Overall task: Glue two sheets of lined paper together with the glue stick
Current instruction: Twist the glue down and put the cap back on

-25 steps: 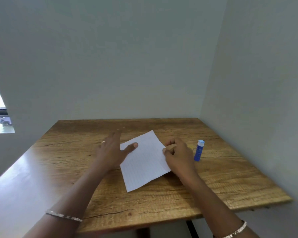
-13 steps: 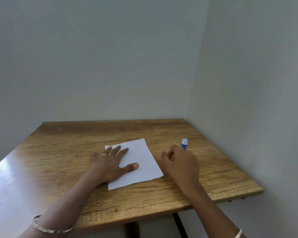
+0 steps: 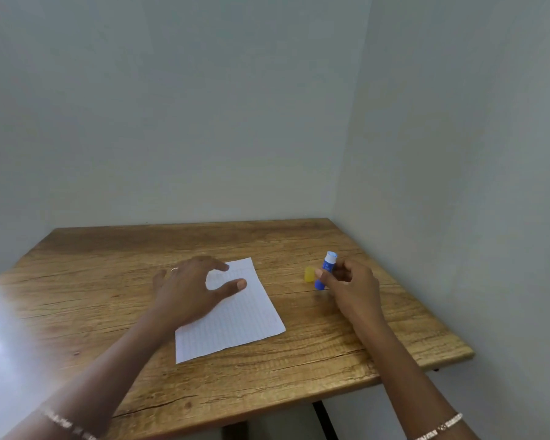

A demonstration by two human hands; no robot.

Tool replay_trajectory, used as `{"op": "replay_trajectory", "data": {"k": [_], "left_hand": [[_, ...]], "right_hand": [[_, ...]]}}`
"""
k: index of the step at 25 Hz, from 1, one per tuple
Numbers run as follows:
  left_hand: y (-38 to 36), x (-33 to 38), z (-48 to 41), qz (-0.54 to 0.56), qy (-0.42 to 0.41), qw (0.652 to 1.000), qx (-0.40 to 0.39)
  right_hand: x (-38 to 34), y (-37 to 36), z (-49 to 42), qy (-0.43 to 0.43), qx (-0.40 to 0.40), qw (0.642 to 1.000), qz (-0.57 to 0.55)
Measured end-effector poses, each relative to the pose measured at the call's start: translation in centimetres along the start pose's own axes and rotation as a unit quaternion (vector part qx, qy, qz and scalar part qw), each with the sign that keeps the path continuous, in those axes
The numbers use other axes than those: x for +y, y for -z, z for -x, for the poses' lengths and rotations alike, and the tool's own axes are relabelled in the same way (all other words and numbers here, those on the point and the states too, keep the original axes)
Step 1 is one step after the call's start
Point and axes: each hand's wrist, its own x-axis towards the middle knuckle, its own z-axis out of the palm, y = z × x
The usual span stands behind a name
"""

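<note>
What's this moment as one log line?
left hand: over lined paper | right hand: grips glue stick | yellow object: beside it

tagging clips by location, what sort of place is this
Likely a bare indoor room corner used as a work spot: wooden table against plain pale walls, with lined paper and a glue stick.

free room: bare wood is seen along the left and near side of the table [image 3: 77, 312] | back and right: closed off by the back wall [image 3: 172, 122] and the right wall [image 3: 473, 185] | middle: taken up by the paper [image 3: 235, 325], partly covered by the left hand [image 3: 188, 293] | right: yellow cap [image 3: 309, 275] is set just beside the glue stick [image 3: 327, 265], which is held by the right hand [image 3: 353, 290]
</note>
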Motion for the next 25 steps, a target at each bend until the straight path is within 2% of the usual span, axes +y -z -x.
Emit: {"op": "replay_trajectory", "data": {"k": [2,4,7,11,14,16,21,25], "left_hand": [[0.9,1.4,-1.1,0.082,-0.036,0.996,0.024],[1.6,2.8,-2.3,0.208,-0.067,0.975,0.043],[1.6,4.2,-3.5,0.396,-0.071,0.916,0.004],[-0.5,4.0,-4.5,0.541,-0.071,0.836,-0.052],[-1.7,3.0,-4.9,0.597,-0.055,0.799,-0.038],[-2.2,2.4,-5.0,0.605,-0.034,0.795,-0.030],[-2.8,2.0,-5.0,0.644,-0.015,0.765,0.004],[-2.7,2.2,-4.9,0.653,-0.017,0.757,0.023]], "right_hand": [[-1.3,-0.6,-0.3,0.044,0.001,0.999,-0.022],[-3.2,-1.9,-0.7,0.071,-0.051,0.995,-0.055],[-5.8,-4.7,-1.3,0.027,-0.159,0.973,-0.166],[-6.5,-7.9,-2.3,-0.068,-0.249,0.918,-0.302],[-6.0,-9.1,-2.6,-0.138,-0.294,0.869,-0.374],[-5.3,-9.5,-2.5,-0.159,-0.318,0.851,-0.387],[-4.1,-9.6,-2.1,-0.219,-0.317,0.864,-0.322],[-4.4,-9.5,-1.7,-0.209,-0.317,0.849,-0.367]]}}
